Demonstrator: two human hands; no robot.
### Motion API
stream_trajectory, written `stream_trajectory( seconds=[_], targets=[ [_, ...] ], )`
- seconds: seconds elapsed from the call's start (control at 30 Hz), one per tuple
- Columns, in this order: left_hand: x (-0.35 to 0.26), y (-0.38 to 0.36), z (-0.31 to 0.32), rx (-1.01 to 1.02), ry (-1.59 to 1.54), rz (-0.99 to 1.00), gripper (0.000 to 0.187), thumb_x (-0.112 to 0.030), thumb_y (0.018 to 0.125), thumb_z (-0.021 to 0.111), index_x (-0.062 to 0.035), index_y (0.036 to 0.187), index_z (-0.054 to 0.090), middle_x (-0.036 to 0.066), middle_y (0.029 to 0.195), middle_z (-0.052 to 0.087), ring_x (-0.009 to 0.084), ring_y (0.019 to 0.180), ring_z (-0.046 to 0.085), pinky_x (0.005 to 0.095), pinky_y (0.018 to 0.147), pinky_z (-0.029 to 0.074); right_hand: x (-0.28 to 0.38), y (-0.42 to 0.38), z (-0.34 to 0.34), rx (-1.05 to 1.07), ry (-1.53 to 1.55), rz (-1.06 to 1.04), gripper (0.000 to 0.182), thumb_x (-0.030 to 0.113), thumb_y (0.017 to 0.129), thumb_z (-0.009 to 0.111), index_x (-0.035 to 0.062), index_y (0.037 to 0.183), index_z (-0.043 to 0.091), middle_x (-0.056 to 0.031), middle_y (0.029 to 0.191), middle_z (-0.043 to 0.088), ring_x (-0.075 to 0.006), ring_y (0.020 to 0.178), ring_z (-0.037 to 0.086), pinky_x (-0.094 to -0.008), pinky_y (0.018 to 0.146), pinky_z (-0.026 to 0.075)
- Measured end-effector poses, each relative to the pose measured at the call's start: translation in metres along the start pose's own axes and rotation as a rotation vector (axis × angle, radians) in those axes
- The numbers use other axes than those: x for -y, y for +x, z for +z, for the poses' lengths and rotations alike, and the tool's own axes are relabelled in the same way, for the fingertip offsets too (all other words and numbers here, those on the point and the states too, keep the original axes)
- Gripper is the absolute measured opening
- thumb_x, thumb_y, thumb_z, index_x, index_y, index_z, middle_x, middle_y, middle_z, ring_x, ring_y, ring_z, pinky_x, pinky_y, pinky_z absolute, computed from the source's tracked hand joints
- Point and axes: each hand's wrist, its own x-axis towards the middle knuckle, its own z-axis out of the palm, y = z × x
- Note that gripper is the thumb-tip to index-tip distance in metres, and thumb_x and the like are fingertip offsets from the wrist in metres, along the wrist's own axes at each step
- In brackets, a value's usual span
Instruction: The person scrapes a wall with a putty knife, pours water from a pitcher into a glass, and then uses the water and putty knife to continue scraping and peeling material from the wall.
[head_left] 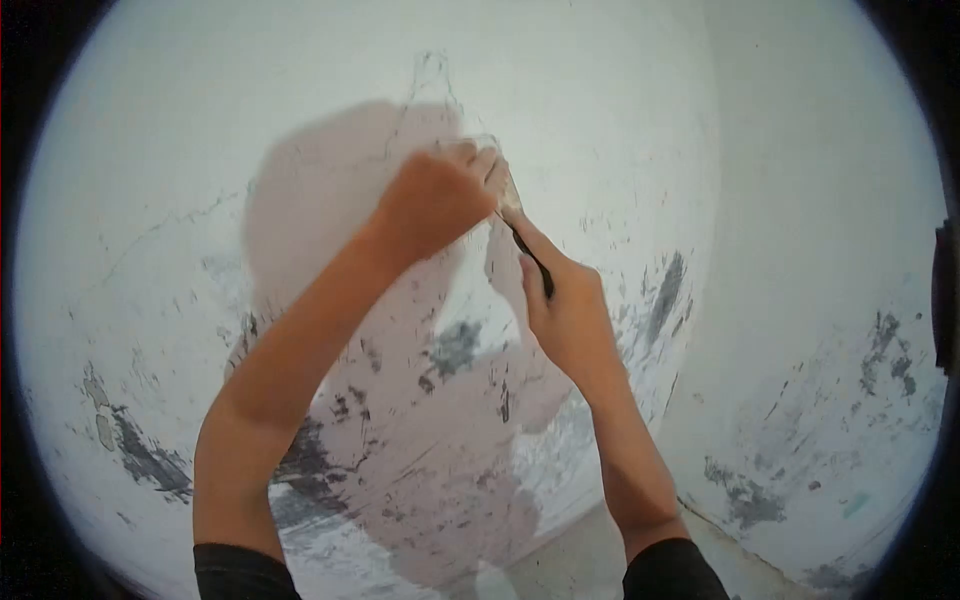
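In the head view, my right hand [570, 305] is wrapped around the black handle of a putty knife [534, 262], its index finger stretched along toward the blade. The blade points up and lies against the white wall [590, 90]. My left hand [440, 195] is closed, with curled fingers on the blade, covering much of it; only the blade's top and right edges show. Just above, a thin crack outline [432, 68] runs on the wall. What lies under my left palm is hidden.
Dark scuffed patches [455, 348] and flaked spots mark the lower wall. A second wall [820, 200] meets it at a corner on the right, with more dark stains [888, 355]. My shadow [320, 200] falls across the wall. A dark object [944, 298] stands at the far right edge.
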Motion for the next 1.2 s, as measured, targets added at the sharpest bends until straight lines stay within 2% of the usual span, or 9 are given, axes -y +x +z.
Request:
stream_trajectory(
  seconds=[0.13,0.33,0.4,0.43,0.8,0.87,0.93,1.1,1.2],
  targets=[
    [0.001,0.007,-0.004,0.049,0.030,0.044,0.029,-0.008,0.078,0.070,-0.0039,0.107,0.074,0.002,0.102,0.072,0.0153,0.097,0.068,0.0263,0.061,0.059,0.010,-0.009,-0.017,0.064,-0.025,0.064,0.049,0.004,0.099,0.053,0.0147,0.146,0.052,-0.0204,0.072,0.061,-0.0336,0.062,0.060,-0.0425,0.061,0.048],
    [-0.003,0.008,0.002,-0.039,-0.014,0.011,0.029,-0.009,0.078,0.069,-0.0054,0.107,0.074,0.003,0.102,0.073,0.0158,0.096,0.069,0.0287,0.062,0.059,-0.007,-0.006,-0.002,-0.054,-0.042,-0.023,0.048,0.004,0.099,0.054,0.0167,0.145,0.053,-0.0206,0.068,0.060,-0.0341,0.057,0.058,-0.0431,0.060,0.047],
    [-0.011,0.001,-0.007,0.128,-0.054,-0.010,0.027,-0.009,0.078,0.068,-0.0061,0.105,0.073,0.002,0.104,0.073,0.0161,0.096,0.070,0.0287,0.063,0.059,0.005,-0.013,-0.016,-0.026,-0.050,-0.007,0.047,0.003,0.098,0.054,0.0157,0.144,0.054,-0.0210,0.067,0.059,-0.0349,0.057,0.058,-0.0431,0.059,0.047],
    [-0.012,-0.003,-0.002,-0.083,-0.111,0.023,0.026,-0.009,0.078,0.068,-0.0060,0.103,0.073,0.001,0.102,0.073,0.0166,0.095,0.070,0.0290,0.063,0.059,0.012,-0.015,-0.024,0.030,-0.054,0.042,0.047,0.003,0.098,0.054,0.0150,0.143,0.055,-0.0212,0.068,0.059,-0.0355,0.058,0.058,-0.0433,0.059,0.047],
    [-0.012,-0.001,0.005,-0.050,-0.096,0.006,0.027,-0.011,0.078,0.070,-0.0052,0.104,0.073,0.002,0.098,0.072,0.0159,0.091,0.069,0.0271,0.061,0.058,-0.007,-0.021,0.000,-0.097,-0.003,-0.035,0.047,0.001,0.097,0.054,0.0135,0.141,0.057,-0.0214,0.069,0.059,-0.0357,0.058,0.056,-0.0405,0.060,0.047],
    [-0.011,0.000,0.005,-0.044,-0.102,0.030,0.027,-0.011,0.078,0.070,-0.0052,0.103,0.073,0.002,0.096,0.072,0.0154,0.090,0.069,0.0270,0.060,0.058,-0.008,-0.021,-0.009,-0.006,0.027,0.046,0.046,0.000,0.097,0.054,0.0131,0.141,0.058,-0.0215,0.070,0.059,-0.0360,0.058,0.055,-0.0400,0.059,0.047],
    [-0.011,0.000,0.003,-0.030,-0.028,0.017,0.026,-0.011,0.078,0.069,-0.0054,0.103,0.073,0.001,0.094,0.071,0.0149,0.088,0.068,0.0272,0.059,0.057,-0.011,-0.012,-0.008,-0.125,0.059,-0.126,0.046,0.000,0.097,0.054,0.0134,0.141,0.057,-0.0226,0.070,0.059,-0.0373,0.059,0.056,-0.0399,0.059,0.047],
    [-0.013,0.002,0.005,-0.038,-0.044,0.042,0.026,-0.011,0.078,0.069,-0.0058,0.104,0.073,0.001,0.099,0.073,0.0152,0.092,0.069,0.0275,0.062,0.059,0.002,-0.019,-0.017,0.049,-0.042,0.072,0.051,0.000,0.096,0.055,0.0151,0.145,0.053,-0.0209,0.070,0.061,-0.0368,0.062,0.060,-0.0416,0.059,0.048],
    [-0.013,-0.002,0.007,-0.029,-0.074,0.039,0.028,-0.009,0.078,0.070,-0.0055,0.106,0.073,0.002,0.104,0.073,0.0156,0.096,0.069,0.0276,0.064,0.060,-0.007,-0.019,-0.005,-0.067,-0.059,-0.017,0.052,0.000,0.096,0.056,0.0162,0.145,0.053,-0.0206,0.068,0.060,-0.0369,0.060,0.059,-0.0425,0.059,0.047]
  ],
)
